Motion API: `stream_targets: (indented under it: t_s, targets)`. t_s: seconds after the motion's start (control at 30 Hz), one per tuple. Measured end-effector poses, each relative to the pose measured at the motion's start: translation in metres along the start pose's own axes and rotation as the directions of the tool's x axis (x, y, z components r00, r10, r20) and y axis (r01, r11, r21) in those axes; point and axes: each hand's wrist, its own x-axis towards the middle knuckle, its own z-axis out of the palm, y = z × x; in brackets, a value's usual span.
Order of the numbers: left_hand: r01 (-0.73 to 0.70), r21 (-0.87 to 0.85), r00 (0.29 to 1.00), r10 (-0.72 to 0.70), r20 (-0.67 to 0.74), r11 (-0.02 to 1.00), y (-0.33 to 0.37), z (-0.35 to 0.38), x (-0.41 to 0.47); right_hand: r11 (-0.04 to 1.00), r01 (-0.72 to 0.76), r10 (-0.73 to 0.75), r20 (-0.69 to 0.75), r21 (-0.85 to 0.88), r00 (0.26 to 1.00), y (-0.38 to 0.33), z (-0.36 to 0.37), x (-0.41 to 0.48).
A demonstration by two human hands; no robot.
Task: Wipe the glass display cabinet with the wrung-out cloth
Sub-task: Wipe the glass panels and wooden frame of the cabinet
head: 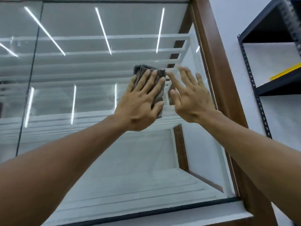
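Observation:
The glass display cabinet fills most of the view, its large front pane showing reflected ceiling light strips and white shelves inside. A folded grey cloth lies flat against the glass near the pane's right side. My left hand presses the cloth to the glass with straight, spread fingers, the thumb at the cloth's lower right edge. Right beside it, my right hand lies flat with spread fingers on the bare glass, holding nothing.
A brown wooden frame post borders the glass on the right. A black seam divides the pane from another on the left. A black metal shelf rack with a yellow item stands against the white wall, right.

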Motion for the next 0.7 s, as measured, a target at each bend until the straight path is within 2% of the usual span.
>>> stream_targets:
  t_s: [0.07, 0.13, 0.23, 0.33, 0.47, 0.6, 0.7]
  targets:
    - [0.011, 0.006, 1.000, -0.011, -0.012, 1.000, -0.002, -0.003, 0.007, 0.997, -0.011, 0.011, 0.006, -0.081, 1.000, 0.016, -0.005, -0.006]
    - [0.103, -0.005, 0.994, -0.103, -0.026, 0.995, 0.009, -0.005, 0.033, 0.988, -0.030, 0.031, 0.000, -0.150, 1.000, 0.031, -0.011, -0.011]
    - [0.175, -0.056, 0.984, -0.177, -0.030, 0.983, 0.051, -0.001, 0.080, 0.983, -0.066, 0.070, 0.016, -0.170, 0.997, 0.048, -0.016, -0.018]
    - [0.094, -0.057, 0.995, -0.095, -0.014, 0.994, 0.085, 0.005, 0.108, 0.991, -0.089, 0.086, -0.027, -0.104, 0.996, 0.057, -0.015, -0.025]
    - [0.005, -0.034, 1.000, -0.005, 0.000, 0.999, 0.103, 0.009, 0.124, 0.976, -0.202, 0.212, -0.127, 0.086, 0.969, 0.067, -0.011, -0.030]
    - [-0.046, -0.053, 0.999, 0.047, 0.013, 0.998, 0.113, 0.012, 0.114, 0.979, -0.161, 0.178, -0.134, 0.128, 0.975, 0.074, -0.012, -0.036]
    - [-0.118, -0.037, 0.993, 0.119, 0.023, 0.992, 0.112, 0.015, 0.094, 0.987, -0.140, 0.149, -0.110, 0.083, 0.983, 0.076, -0.013, -0.045]
